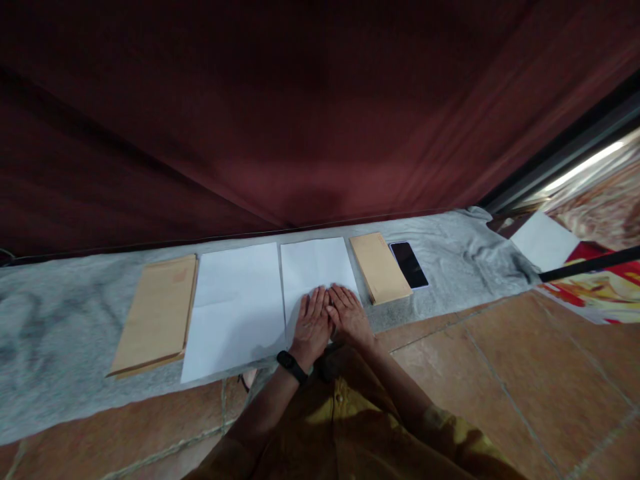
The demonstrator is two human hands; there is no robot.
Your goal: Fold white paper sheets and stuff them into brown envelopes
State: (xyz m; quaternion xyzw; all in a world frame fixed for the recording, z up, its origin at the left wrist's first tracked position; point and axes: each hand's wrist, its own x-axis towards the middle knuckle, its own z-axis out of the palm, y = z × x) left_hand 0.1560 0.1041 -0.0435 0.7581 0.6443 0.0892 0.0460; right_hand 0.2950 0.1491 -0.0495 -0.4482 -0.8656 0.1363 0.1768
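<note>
My left hand (313,325), with a black band on its wrist, lies flat on the white sheet of paper (315,263). Beside it, touching at the thumbs, my right hand (350,317) rests palm down on the same sheet near its front edge. Both hands have their fingers stretched out and grip nothing. A second, larger-looking stack or sheet of white paper (235,300) lies just left of the hands. Brown envelopes (155,313) are piled at the far left, and smaller brown envelopes (379,267) lie to the right of the sheet.
A dark phone (409,264) lies right of the small envelopes. Grey cloth (450,267) covers the long narrow surface. Behind it hangs a dark red curtain (320,147). At the right are a black bar (590,265) and a colourful printed sheet (610,293). Tiled floor (500,373) shows in front.
</note>
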